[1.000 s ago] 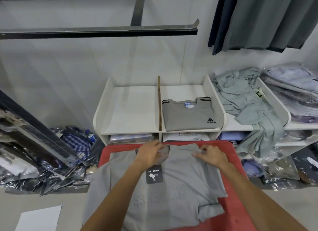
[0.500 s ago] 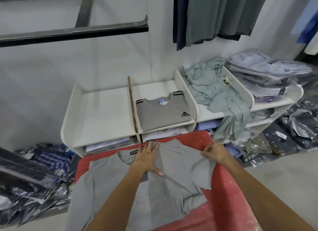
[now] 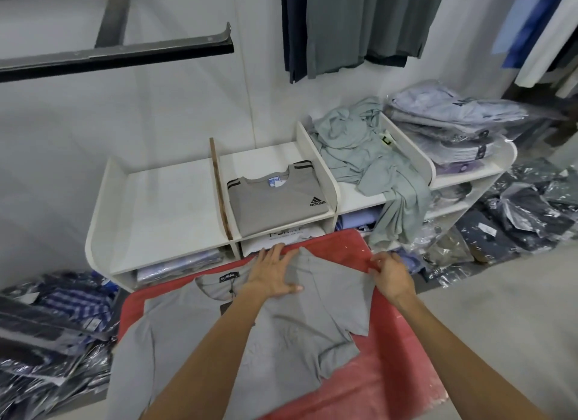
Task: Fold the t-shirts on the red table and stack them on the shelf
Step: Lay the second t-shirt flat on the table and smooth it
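Two hands work the grey t-shirt [image 3: 291, 335] at centre frame — left hand [image 3: 272, 275] pressing flat, fingers wide; right hand [image 3: 389, 277] pinching its folded edge on the red table [image 3: 391, 382].

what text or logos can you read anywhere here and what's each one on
"adidas", with its logo: chest of the folded grey t-shirt on the white shelf.
"AN...", cut off: top bagged shirt on the right stack.
Neck label of the grey t-shirt on the red table: white letters, too blurred to read.
White folded shirt on the lower shelf: dark print, half hidden, unreadable.
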